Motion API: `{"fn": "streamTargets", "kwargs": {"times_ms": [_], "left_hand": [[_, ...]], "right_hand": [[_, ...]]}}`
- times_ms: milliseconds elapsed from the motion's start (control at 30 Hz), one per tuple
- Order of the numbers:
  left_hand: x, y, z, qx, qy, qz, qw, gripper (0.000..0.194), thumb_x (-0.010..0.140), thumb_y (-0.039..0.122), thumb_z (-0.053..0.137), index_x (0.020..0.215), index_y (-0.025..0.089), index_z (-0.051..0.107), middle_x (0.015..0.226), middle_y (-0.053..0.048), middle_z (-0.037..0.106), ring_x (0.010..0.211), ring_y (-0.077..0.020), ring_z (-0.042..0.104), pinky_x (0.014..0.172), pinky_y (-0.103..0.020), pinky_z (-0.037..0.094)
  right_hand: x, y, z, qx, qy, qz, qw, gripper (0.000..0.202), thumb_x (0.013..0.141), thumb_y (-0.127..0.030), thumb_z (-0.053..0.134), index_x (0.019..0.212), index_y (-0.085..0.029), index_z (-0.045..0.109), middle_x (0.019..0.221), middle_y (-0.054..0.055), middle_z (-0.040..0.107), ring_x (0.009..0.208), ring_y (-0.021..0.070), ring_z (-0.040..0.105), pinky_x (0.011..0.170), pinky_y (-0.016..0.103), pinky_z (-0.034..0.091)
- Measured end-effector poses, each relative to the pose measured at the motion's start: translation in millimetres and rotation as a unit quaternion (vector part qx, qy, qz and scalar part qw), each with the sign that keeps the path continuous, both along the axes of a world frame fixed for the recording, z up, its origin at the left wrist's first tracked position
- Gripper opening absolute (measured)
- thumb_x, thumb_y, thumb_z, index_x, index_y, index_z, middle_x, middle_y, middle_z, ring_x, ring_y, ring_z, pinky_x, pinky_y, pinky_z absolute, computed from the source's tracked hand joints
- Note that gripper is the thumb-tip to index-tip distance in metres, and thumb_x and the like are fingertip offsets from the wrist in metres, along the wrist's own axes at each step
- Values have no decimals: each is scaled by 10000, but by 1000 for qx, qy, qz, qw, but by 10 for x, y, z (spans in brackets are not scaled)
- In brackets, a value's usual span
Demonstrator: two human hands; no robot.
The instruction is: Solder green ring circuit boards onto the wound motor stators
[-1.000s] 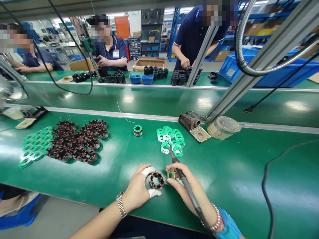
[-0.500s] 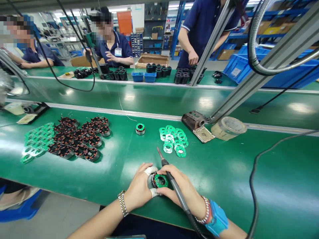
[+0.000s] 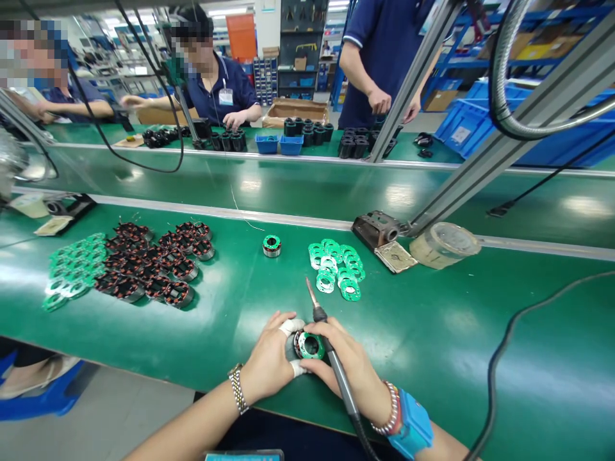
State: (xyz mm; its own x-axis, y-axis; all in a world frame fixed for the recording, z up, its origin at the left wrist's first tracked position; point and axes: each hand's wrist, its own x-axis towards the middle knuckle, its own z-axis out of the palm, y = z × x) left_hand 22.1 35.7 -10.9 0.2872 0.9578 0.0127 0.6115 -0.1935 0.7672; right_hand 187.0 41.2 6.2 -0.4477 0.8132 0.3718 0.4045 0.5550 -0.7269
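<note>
Green, glossy ring board [image 3: 303, 349] is lying tilted against a copper-wound stator [image 3: 296, 346], lower centre of the frame.
1 boarded stator [image 3: 271, 251] is standing mid-frame; bare stators [image 3: 150, 266] are crowding the left, so most work is apparently remaining. The right hand [image 3: 354, 362], cradling a soldering iron [image 3: 340, 371], is pinching the board's rim between thumb and fingers; the left hand [image 3: 266, 363] is clasping the stator with curved fingers.

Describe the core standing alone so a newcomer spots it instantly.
On the near green bench, look beyond the left hand, between the clustered copper-wound cores and the loose green rings. It is the lone core, green-topped unlike that cluster, untouched unlike the held core.
</note>
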Motion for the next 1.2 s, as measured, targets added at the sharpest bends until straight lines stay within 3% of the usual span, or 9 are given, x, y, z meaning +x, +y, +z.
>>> {"fn": "streamTargets", "kwargs": {"times_ms": [133, 333, 533, 767, 967, 1200], "left_hand": [[2, -12, -19, 8, -4, 7, 1000, 514, 574, 198, 717, 1063, 185, 558, 1165, -136, 585, 1147, -292, 498, 1020, -532, 313], [-3, -18, -26, 14, 5, -1, 1000, 531, 586, 213, 711, 1094, 187, 556, 1163, -134, 588, 1159, -292, 487, 1038, -533, 290], [-23, -33, -55, 17, -14, -3, 1000, 761, 499, 345, 799, 1187, 204, 505, 1220, -138, 558, 1189, -324, 453, 1036, -555, 277], [10, -43, -29, 7, -92, 29, 995, 428, 617, 271, 741, 1014, 188, 606, 1063, -101, 656, 1006, -258, 603, 908, -430, 466], [46, -57, -17, -13, -91, 55, 994, 419, 602, 241, 749, 993, 172, 616, 1006, -90, 685, 940, -250, 638, 848, -383, 514], [37, -35, -15, -29, -102, 44, 993, 431, 594, 230, 757, 998, 164, 623, 1003, -90, 691, 944, -251, 640, 844, -376, 522]], "right_hand": [[-39, -19, -35, 26, 14, -30, 999, 264, 816, -267, 581, 1052, -210, 477, 889, 64, 597, 770, 200, 596, 683, 322, 530], [-46, 2, -55, 38, 5, -23, 999, 275, 821, -301, 573, 1058, -199, 480, 850, 64, 589, 731, 194, 597, 635, 315, 541], [118, -7, -7, 52, 12, -21, 998, 314, 812, -285, 586, 1086, -220, 448, 993, 88, 628, 908, 219, 616, 760, 332, 539], [318, -207, 14, 82, 7, -75, 994, 232, 834, -104, 479, 1020, -239, 449, 932, 65, 675, 869, 183, 650, 769, 293, 542], [274, -314, -94, 43, -6, -64, 997, 232, 841, -98, 440, 1030, -232, 422, 1009, 93, 672, 987, 189, 629, 846, 312, 522], [224, -346, -149, -5, -18, -88, 996, 222, 847, -109, 417, 1029, -235, 404, 1084, 108, 654, 1048, 200, 604, 879, 323, 505]]}}
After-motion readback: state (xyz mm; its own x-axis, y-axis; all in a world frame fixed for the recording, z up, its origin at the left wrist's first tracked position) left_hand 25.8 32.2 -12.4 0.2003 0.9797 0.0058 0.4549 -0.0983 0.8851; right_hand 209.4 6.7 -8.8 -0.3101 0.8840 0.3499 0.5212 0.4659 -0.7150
